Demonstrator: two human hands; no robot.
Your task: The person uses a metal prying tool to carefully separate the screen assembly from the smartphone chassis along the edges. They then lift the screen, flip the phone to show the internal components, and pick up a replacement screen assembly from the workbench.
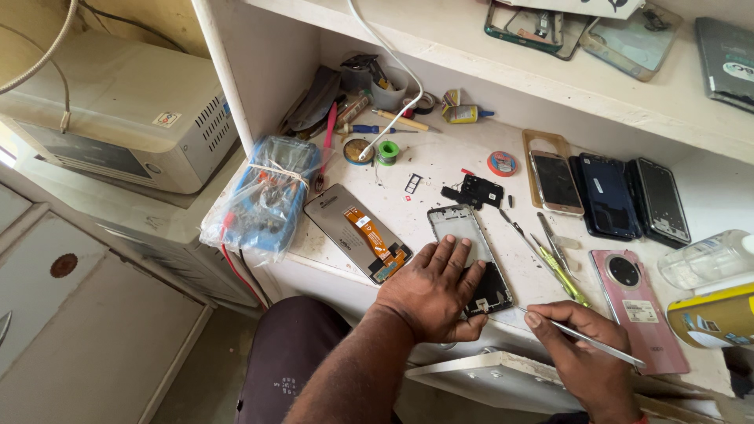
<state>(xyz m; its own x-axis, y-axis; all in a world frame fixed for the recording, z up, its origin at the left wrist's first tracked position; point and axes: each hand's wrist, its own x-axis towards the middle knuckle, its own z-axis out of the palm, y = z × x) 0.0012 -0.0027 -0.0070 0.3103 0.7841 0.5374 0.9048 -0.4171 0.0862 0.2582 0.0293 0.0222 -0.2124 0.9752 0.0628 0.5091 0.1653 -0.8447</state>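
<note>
Two bare hands are working at the near edge of a white bench [440, 161]. The left hand [430, 286] is lying flat, fingers spread open, pressing down on the lower half of an opened phone frame [463, 235] that is sitting near the middle of the bench. The right hand [577, 353], at about five o'clock from that frame, is pinching a thin metal tool [585, 336] between thumb and fingers, its tip pointing toward the frame's bottom edge at about nine o'clock from the hand.

At nine o'clock from the frame a detached screen [353, 228] is lying face down, showing an orange ribbon cable. At three o'clock, a screwdriver with a yellow-green handle [561, 275] and tweezers [552, 239] are resting just beside it. A pink phone [636, 310] is lying at four o'clock, and three more phones [609, 192] are lining up at two o'clock. A bundle wrapped in clear plastic [263, 196] is sitting at the bench's left end, at nine o'clock.
</note>
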